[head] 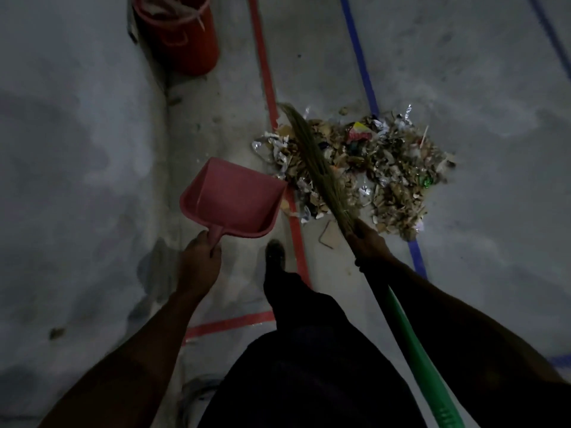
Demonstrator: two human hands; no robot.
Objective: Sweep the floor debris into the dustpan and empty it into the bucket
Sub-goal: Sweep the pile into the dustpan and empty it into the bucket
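Debris pile point(364, 168) lies right of the red tape, bucket point(182, 35) far left. Your left hand point(200, 257) grips the empty pink dustpan point(231, 200), mouth toward it; right hand point(369, 239) clasps the grass broom point(318, 168), bristles across the pile, seemingly to drag litter in.

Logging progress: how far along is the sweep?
Done: debris pile gathered on the floor; the red bucket already holds scraps. In hand: left hand grips the empty pink dustpan at the pile's edge, right hand holds the broom across it. Left: sweeping in, emptying.
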